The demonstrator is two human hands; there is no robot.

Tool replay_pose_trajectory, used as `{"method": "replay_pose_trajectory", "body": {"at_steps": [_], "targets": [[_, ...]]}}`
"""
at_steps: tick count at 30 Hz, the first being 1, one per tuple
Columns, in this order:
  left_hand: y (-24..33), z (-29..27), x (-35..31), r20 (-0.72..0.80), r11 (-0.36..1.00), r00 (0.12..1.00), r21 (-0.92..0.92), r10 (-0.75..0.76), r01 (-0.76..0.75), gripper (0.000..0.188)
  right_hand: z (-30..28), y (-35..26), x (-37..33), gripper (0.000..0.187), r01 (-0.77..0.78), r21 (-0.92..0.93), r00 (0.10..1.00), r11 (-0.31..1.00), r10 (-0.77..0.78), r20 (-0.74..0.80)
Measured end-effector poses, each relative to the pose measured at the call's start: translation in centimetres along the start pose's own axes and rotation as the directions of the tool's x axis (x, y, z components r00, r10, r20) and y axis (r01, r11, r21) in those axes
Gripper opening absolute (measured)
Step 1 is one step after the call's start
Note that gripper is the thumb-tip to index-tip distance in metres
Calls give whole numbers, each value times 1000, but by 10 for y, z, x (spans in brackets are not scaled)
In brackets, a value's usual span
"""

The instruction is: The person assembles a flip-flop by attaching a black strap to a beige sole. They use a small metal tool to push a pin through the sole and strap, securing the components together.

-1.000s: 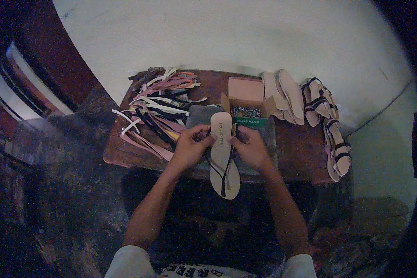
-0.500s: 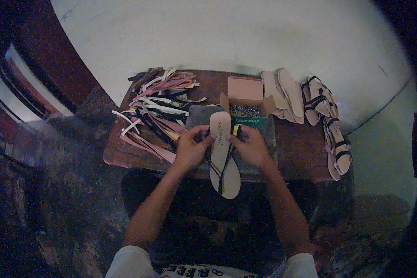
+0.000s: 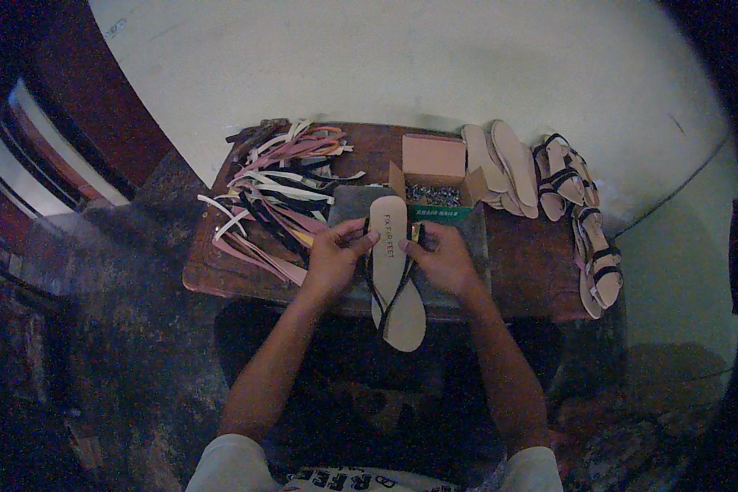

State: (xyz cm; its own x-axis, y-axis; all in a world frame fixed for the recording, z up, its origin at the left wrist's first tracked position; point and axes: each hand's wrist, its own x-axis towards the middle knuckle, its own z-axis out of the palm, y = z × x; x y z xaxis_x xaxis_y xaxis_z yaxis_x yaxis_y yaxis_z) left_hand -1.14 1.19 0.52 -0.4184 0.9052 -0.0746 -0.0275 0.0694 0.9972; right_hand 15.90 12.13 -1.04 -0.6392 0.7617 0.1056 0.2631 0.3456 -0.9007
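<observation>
A beige sandal sole point(image 3: 394, 283) with dark lettering near its far end is held up between my hands, over the table's front edge. My left hand point(image 3: 336, 257) grips its left side, thumb on top and fingers curled at the edge. On the right side my right hand point(image 3: 439, 257) pinches the sole the same way. A thin black strap point(image 3: 402, 284) runs from both sides and meets in a V over the nearer part of the sole. A small yellow patch shows beside my right fingers. My fingertips under the sole are hidden.
Loose strips point(image 3: 291, 193) in white, pink and black heap on the left of the brown table point(image 3: 521, 275). An open box point(image 3: 435, 195) of small nails stands behind a dark grey slab point(image 3: 348, 197). Stacked soles point(image 3: 508, 164) and finished black-strapped sandals point(image 3: 599, 258) lie to the right.
The V of the black strap has shifted slightly left and up over the sole's near end. Both hands keep nearly the same place and hold.
</observation>
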Motion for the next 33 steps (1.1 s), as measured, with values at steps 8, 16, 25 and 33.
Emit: {"method": "replay_pose_trajectory", "body": {"at_steps": [8,16,25,33], "targets": [[-2,-5,3,76,996,997,92,11,-18,30,3,13,1,22,11,-55,999,998,-14,-53],[-4,-7,3,72,992,997,123,-23,14,31,0,4,1,17,-44,-45,999,998,44,2],[-4,-10,4,27,992,999,122,40,-43,29,-2,-1,0,16,-17,-81,999,997,20,34],[-9,-13,9,61,989,993,100,105,-110,28,-2,-9,-2,16,-46,39,998,998,44,36]]}}
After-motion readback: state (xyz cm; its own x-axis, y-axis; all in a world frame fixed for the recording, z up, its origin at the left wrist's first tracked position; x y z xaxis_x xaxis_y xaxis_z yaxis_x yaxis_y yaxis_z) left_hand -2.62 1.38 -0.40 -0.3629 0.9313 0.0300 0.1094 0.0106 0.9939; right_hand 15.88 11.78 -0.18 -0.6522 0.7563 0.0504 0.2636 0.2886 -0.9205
